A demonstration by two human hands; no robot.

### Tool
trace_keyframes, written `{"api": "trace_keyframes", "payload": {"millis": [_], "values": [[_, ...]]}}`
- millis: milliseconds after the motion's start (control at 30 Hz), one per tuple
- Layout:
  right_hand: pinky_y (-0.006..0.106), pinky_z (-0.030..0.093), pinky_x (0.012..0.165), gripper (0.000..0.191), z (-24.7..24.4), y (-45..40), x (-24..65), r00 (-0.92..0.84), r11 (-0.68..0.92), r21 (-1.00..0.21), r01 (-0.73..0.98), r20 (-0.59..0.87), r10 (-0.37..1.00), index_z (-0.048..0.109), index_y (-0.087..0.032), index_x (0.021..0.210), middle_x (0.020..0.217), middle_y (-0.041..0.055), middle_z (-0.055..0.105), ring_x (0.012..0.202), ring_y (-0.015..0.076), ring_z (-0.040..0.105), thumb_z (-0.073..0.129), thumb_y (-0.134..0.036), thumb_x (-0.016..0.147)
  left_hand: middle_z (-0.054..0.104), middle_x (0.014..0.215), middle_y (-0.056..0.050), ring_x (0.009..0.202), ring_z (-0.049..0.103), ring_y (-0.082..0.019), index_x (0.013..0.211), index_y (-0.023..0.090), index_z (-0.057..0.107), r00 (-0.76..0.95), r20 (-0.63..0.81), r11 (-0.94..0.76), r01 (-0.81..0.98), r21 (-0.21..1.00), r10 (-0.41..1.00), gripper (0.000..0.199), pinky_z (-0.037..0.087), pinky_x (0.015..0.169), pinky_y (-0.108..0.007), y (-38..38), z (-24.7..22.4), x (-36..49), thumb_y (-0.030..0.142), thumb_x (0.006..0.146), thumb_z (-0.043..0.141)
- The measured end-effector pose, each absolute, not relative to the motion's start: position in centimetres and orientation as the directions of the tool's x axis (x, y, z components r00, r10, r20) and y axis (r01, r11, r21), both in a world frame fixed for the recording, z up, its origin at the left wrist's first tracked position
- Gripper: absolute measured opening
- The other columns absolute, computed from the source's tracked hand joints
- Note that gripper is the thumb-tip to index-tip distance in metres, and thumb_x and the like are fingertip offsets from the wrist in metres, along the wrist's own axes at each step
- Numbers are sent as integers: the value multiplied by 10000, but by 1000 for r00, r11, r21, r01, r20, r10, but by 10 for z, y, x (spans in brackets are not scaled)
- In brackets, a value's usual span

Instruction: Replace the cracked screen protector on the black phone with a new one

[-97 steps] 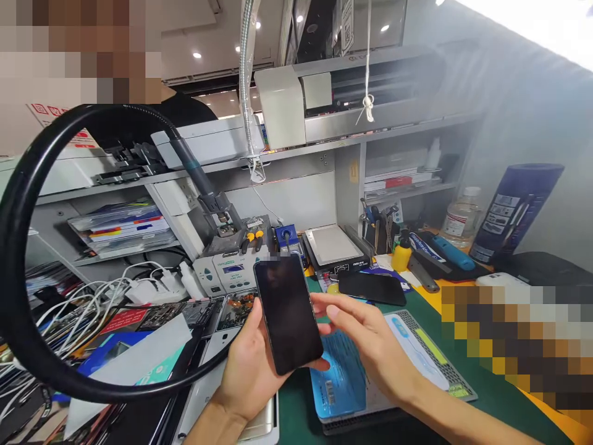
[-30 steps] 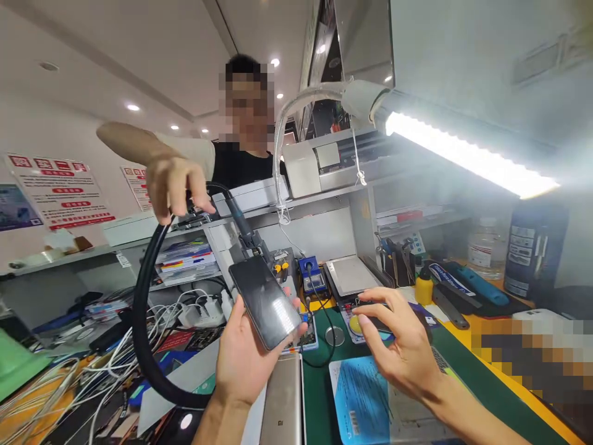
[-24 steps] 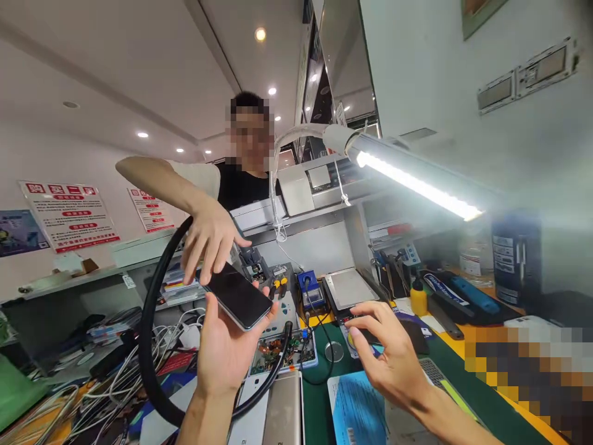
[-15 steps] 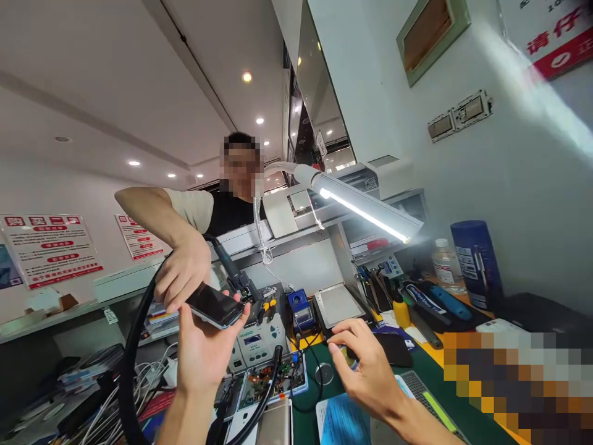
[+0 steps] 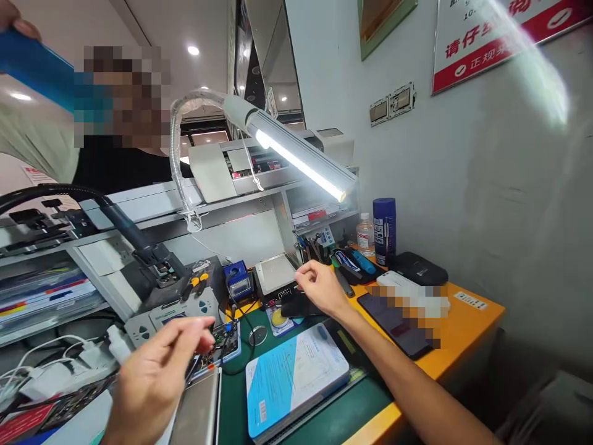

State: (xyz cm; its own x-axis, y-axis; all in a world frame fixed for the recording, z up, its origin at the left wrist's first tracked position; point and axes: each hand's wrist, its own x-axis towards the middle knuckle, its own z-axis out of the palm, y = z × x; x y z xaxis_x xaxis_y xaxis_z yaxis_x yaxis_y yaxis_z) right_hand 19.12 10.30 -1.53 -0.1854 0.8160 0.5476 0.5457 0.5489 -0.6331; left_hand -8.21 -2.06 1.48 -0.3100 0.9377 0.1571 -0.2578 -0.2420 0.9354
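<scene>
My left hand (image 5: 155,371) is at the lower left, in front of the grey rework station (image 5: 185,309). Its fingers are curled together and I see nothing in them. My right hand (image 5: 319,284) is raised over the back of the desk, near a black flat object (image 5: 296,306) and the silver-topped plate device (image 5: 274,274). Its fingertips are pressed together, with no object visible between them. Below and between the hands a blue and white box (image 5: 296,377) lies on the green mat (image 5: 234,402). At the upper left, another person's hand (image 5: 18,25) holds a blue phone-like object (image 5: 37,68).
A lit lamp (image 5: 301,161) hangs over the desk. A dark phone (image 5: 393,324) lies at the right, near a white case, a bottle and a blue canister (image 5: 384,232). Cables and a power strip (image 5: 50,380) are at the left, below a black hose (image 5: 125,225).
The phone has left my left hand, whose fingers have closed. My right hand's spread fingers have come together. The other person's hand is now higher and farther left. The view has turned right.
</scene>
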Motion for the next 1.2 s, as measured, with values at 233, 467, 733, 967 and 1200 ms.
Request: {"api": "trace_keyframes", "payload": {"millis": [233,467,733,967,1200], "values": [[420,515,936,804,-21,134,228,-511,530,-389,753,161,844,665,-104,1283,1246,211,680,1200,407,614,920,-354,563,745,1050,-69,950,724,-279,1013,238,746,-210,297,-183,434,882,932,535,590,782,-334,9,-31,-66,682,716,713],[532,482,1025,616,-31,151,221,-577,555,-216,803,-49,815,570,-157,1373,1339,152,628,1220,320,610,768,-415,850,703,1151,-57,935,681,-251,1092,269,708,-245,347,-177,524,833,905,558,537,532,-257,4,-44,-94,701,741,672],[438,460,1038,741,-20,145,230,-561,547,-298,782,45,826,621,-128,1355,1333,191,633,1235,384,589,807,-250,648,729,1079,-42,898,663,-249,1060,276,728,-287,368,-196,486,852,885,517,505,513,-260,0,-43,-98,674,732,698],[342,585,805,607,27,102,212,-636,546,-636,546,110,764,575,-165,1398,1123,107,730,924,230,716,562,-554,932,758,951,-91,914,689,-233,1131,160,700,-229,293,-258,170,951,928,580,548,846,-344,-14,-21,-80,606,764,754],[360,604,872,645,8,34,115,-681,294,-947,130,131,720,653,-226,1334,1209,115,717,1147,326,663,823,-495,774,714,1245,-137,1174,662,-293,1291,170,628,-101,351,-365,-202,909,931,597,513,1016,-419,-42,-4,-60,467,799,791]]}}
